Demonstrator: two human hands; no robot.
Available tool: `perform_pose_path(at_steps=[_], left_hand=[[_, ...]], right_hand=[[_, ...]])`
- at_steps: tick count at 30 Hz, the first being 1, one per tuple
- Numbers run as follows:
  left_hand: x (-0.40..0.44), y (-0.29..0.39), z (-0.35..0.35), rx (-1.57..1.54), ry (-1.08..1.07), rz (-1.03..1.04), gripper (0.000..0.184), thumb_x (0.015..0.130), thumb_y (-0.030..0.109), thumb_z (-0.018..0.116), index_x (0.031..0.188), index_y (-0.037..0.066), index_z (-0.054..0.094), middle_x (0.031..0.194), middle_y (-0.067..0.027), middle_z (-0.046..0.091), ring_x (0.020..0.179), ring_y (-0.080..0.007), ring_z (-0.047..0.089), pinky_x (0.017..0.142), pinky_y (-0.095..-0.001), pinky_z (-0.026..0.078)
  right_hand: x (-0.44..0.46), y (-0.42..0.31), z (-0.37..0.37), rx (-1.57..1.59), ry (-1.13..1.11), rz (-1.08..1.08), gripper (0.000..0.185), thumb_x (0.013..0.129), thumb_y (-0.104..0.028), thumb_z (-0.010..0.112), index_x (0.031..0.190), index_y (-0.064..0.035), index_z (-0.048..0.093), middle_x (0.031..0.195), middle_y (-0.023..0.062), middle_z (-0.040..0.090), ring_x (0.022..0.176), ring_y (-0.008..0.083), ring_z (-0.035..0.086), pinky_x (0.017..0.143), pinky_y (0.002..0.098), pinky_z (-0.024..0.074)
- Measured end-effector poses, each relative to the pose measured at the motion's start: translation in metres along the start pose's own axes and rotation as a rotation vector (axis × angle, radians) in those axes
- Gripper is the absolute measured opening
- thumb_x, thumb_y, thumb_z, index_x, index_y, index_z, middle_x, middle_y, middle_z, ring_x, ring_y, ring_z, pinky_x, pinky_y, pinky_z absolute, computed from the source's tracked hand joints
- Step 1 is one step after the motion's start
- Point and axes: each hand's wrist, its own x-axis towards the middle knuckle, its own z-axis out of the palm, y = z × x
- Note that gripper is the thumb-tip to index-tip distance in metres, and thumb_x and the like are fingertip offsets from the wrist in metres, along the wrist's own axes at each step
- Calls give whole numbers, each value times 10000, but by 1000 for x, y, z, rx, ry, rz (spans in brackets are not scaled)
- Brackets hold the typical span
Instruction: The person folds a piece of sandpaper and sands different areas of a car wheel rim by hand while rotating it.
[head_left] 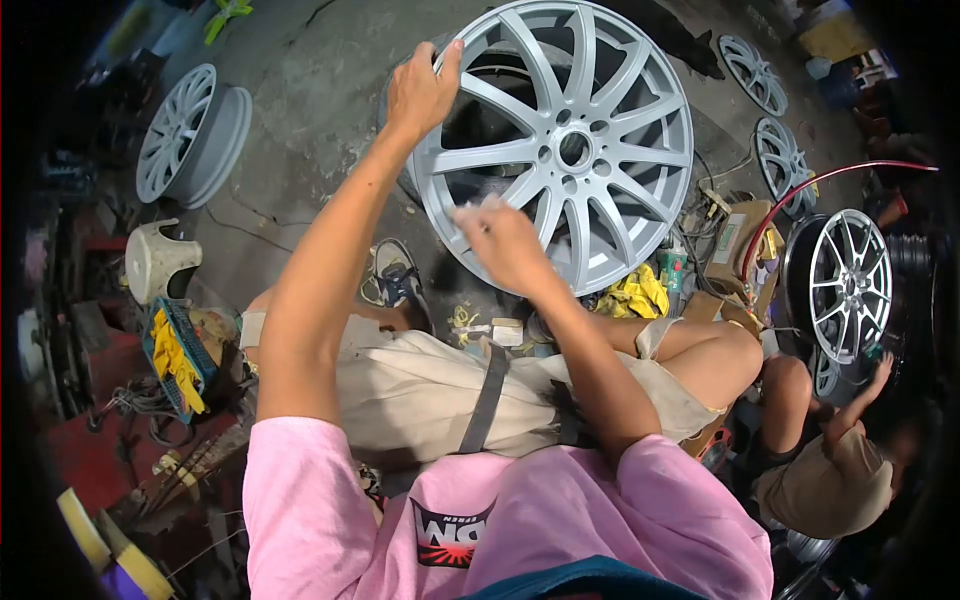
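Observation:
A large grey multi-spoke alloy wheel [573,178] stands tilted in front of me, its face towards me. At its upper left edge, my left hand [424,88] grips the outer lip with the fingers bent around it. My right hand [503,243] is at the lower left of the wheel, over the lip and a spoke end. Its fingers are curled and partly blurred. Something small and whitish shows at the fingertips, too smeared to name.
Another grey wheel [190,140] stands at left near a white stool [160,262] and a blue basket [180,350] with yellow cloth. Yellow gloves [637,293], a green power tool [673,270] and a cardboard box [738,245] lie at right. A co-worker [835,480] handles a dark wheel [850,285].

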Motion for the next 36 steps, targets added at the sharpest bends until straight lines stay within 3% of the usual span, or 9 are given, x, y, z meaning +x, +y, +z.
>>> perform_pose_path(at_steps=[2, 8, 16, 19, 22, 24, 26, 28, 36], left_hand=[[2, 1, -1, 10, -5, -15, 640, 1043, 579, 512, 1057, -39, 678, 971, -343, 725, 985, -550, 687, 878, -587, 526], [-1, 0, 0, 18, -2, -9, 625, 1047, 565, 510, 1042, -38, 674, 966, -341, 725, 985, -553, 684, 870, -586, 523], [0, 0, -1, 22, -15, -25, 651, 1045, 605, 492, 1028, -23, 663, 968, -336, 725, 987, -554, 681, 879, -591, 517], [1, 0, -1, 30, -4, -11, 659, 1044, 614, 486, 1031, -21, 660, 969, -338, 723, 992, -558, 678, 882, -595, 513], [0, -2, 0, 16, -1, -26, 661, 1040, 619, 492, 1031, -21, 659, 972, -338, 724, 999, -561, 676, 889, -591, 515], [-3, -2, 0, 12, -21, -31, 662, 1038, 622, 495, 1039, -19, 661, 979, -337, 724, 1003, -563, 674, 896, -588, 515], [2, -1, -2, 14, -21, -23, 663, 1036, 625, 498, 1047, -17, 663, 987, -337, 725, 1008, -565, 673, 902, -586, 515], [0, -2, -2, 6, -26, -26, 660, 1037, 618, 501, 1056, -21, 667, 989, -339, 725, 1013, -562, 675, 906, -584, 517], [1, -4, 1, -4, -10, 4, 663, 1042, 599, 492, 1083, -38, 670, 1012, -349, 725, 1037, -558, 676, 920, -582, 517]], right_hand=[[-9, -16, 18, -101, -156, 242, 254, 1009, -161, 535, 987, -23, 748, 930, 307, 719, 871, 531, 694, 817, 601, 546], [44, -8, 31, 227, 0, 240, 254, 979, -119, 539, 897, 41, 718, 900, 339, 697, 866, 542, 684, 806, 608, 543], [39, -1, 27, -79, -165, 200, 240, 939, -112, 588, 856, 63, 730, 839, 313, 708, 848, 494, 713, 821, 545, 569], [52, 8, 20, 536, -147, 301, 340, 1026, -242, 597, 981, 57, 752, 635, 184, 570, 582, 280, 540, 617, 444, 465], [22, 9, -14, 964, -267, 458, 311, 1049, -230, 581, 1178, -2, 751, 623, 166, 512, 582, 221, 518, 613, 417, 467], [12, 5, -1, 795, -178, 367, 334, 1063, -201, 568, 1313, -37, 716, 637, 189, 559, 563, 267, 587, 608, 420, 489], [16, 3, 27, 83, 138, -141, 328, 1068, -191, 571, 1298, -3, 712, 694, 198, 642, 606, 335, 675, 597, 456, 510], [2, -9, 31, -12, 76, -112, 435, 1009, -145, 646, 1432, -42, 632, 780, 207, 680, 727, 419, 697, 634, 484, 538], [-26, 4, 40, -340, 5, -170, 674, 900, -25, 642, 1557, -76, 504, 806, 145, 689, 643, 333, 696, 571, 459, 544]])
